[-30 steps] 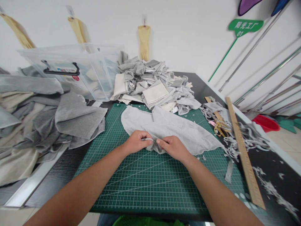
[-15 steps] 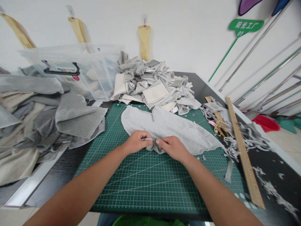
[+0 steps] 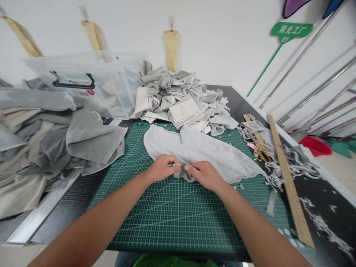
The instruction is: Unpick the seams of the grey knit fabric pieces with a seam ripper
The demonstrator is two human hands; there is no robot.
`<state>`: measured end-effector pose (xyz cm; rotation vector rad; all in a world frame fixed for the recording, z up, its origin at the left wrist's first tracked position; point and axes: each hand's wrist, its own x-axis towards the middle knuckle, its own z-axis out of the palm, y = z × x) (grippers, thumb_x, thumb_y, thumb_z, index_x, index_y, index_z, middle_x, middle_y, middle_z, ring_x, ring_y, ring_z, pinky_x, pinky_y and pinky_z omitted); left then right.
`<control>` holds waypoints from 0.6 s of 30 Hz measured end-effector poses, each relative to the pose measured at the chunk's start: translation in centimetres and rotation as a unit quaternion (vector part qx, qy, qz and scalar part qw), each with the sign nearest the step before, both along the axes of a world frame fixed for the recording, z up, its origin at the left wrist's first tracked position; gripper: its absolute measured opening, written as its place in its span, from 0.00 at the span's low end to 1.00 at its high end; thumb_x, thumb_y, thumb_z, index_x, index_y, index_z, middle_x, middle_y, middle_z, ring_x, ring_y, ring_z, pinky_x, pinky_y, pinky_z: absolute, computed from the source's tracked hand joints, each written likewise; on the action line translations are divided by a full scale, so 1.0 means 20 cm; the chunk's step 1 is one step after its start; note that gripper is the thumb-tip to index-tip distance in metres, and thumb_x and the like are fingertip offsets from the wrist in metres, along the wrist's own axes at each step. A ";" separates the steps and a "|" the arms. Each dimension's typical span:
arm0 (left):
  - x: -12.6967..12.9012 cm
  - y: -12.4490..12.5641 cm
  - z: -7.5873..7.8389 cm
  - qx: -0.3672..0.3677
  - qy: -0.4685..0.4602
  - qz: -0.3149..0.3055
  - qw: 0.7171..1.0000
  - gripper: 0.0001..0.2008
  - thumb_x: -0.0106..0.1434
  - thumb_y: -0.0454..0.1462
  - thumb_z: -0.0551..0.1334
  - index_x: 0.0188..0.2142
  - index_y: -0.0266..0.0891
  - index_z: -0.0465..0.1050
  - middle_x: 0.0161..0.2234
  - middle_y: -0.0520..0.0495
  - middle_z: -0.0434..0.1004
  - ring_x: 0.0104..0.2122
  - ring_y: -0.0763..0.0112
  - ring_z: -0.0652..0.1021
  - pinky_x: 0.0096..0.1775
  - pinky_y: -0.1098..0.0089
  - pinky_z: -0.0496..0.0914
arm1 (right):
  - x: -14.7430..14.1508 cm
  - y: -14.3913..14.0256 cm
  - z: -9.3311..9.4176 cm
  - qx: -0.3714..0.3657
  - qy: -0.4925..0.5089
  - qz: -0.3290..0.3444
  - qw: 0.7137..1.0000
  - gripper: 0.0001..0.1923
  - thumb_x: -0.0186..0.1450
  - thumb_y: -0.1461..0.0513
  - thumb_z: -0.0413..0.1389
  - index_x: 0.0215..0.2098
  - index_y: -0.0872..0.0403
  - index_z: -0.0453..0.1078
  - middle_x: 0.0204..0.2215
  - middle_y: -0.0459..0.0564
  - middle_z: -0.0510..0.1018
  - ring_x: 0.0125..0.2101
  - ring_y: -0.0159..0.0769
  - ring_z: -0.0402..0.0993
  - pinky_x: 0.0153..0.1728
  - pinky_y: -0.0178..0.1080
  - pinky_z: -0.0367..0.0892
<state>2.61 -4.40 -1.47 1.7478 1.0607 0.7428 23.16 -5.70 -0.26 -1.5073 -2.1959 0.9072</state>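
A light grey piece of cloth [image 3: 208,150] lies spread over the green cutting mat [image 3: 172,218], its near edge bunched up between my hands. My left hand [image 3: 164,167] pinches that edge between thumb and fingers. Just to the right, my right hand [image 3: 205,173] grips the same edge, thumb pointing at the left thumb. A small gap of gathered fabric shows between the two thumbs. Most fingertips are hidden behind the cloth.
Folded grey and cream cloths [image 3: 183,105] are heaped behind the mat. More cloths [image 3: 47,144] pile up at left, before a clear plastic box [image 3: 111,92]. Gold-handled scissors [image 3: 260,152], a wooden ruler [image 3: 289,181] and fabric scraps lie at right. Yellow gloves [image 3: 171,50] hang on the wall.
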 end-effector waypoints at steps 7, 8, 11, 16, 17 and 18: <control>0.00 0.00 0.00 -0.004 0.002 0.003 1.000 0.08 0.55 0.36 0.62 0.29 0.31 0.75 0.23 0.50 0.73 0.23 0.76 0.70 0.28 0.76 0.64 | 0.00 0.00 0.00 -0.006 0.003 0.009 1.000 0.31 0.64 0.43 0.42 0.18 0.56 0.68 0.14 0.43 0.64 0.17 0.28 0.59 0.20 0.32 0.49; 0.00 0.00 0.00 -0.006 0.000 0.002 1.000 0.08 0.55 0.37 0.62 0.29 0.31 0.75 0.23 0.50 0.73 0.23 0.76 0.70 0.28 0.76 0.64 | 0.00 0.00 0.00 -0.007 0.003 0.010 1.000 0.31 0.64 0.43 0.42 0.18 0.56 0.68 0.13 0.43 0.64 0.17 0.28 0.59 0.20 0.32 0.49; -0.01 0.01 -0.01 -0.009 -0.002 -0.002 1.000 0.09 0.55 0.37 0.62 0.29 0.31 0.75 0.23 0.50 0.73 0.24 0.76 0.70 0.28 0.76 0.64 | 0.00 0.00 0.00 -0.007 0.001 0.010 1.000 0.31 0.64 0.43 0.42 0.18 0.56 0.67 0.13 0.43 0.64 0.17 0.28 0.59 0.20 0.32 0.50; 0.00 0.01 -0.01 -0.002 0.002 0.000 1.000 0.08 0.55 0.37 0.62 0.29 0.31 0.75 0.23 0.50 0.73 0.24 0.76 0.70 0.28 0.76 0.64 | 0.00 0.00 0.00 -0.002 -0.003 0.006 1.000 0.31 0.64 0.43 0.42 0.18 0.56 0.68 0.13 0.44 0.64 0.17 0.28 0.59 0.20 0.32 0.49; 0.00 0.01 -0.01 0.001 0.004 0.000 1.000 0.08 0.55 0.37 0.61 0.29 0.32 0.75 0.23 0.50 0.73 0.24 0.76 0.70 0.28 0.76 0.64 | 0.00 0.00 0.00 -0.001 -0.004 0.006 1.000 0.31 0.64 0.43 0.42 0.18 0.56 0.68 0.13 0.44 0.64 0.17 0.28 0.59 0.20 0.32 0.49; 0.00 0.01 -0.01 0.004 0.007 -0.001 1.000 0.08 0.55 0.36 0.61 0.29 0.32 0.75 0.23 0.50 0.73 0.23 0.76 0.70 0.28 0.76 0.64 | 0.00 0.00 0.00 0.000 -0.004 0.006 1.000 0.31 0.64 0.43 0.42 0.18 0.56 0.68 0.13 0.44 0.64 0.17 0.28 0.59 0.20 0.32 0.49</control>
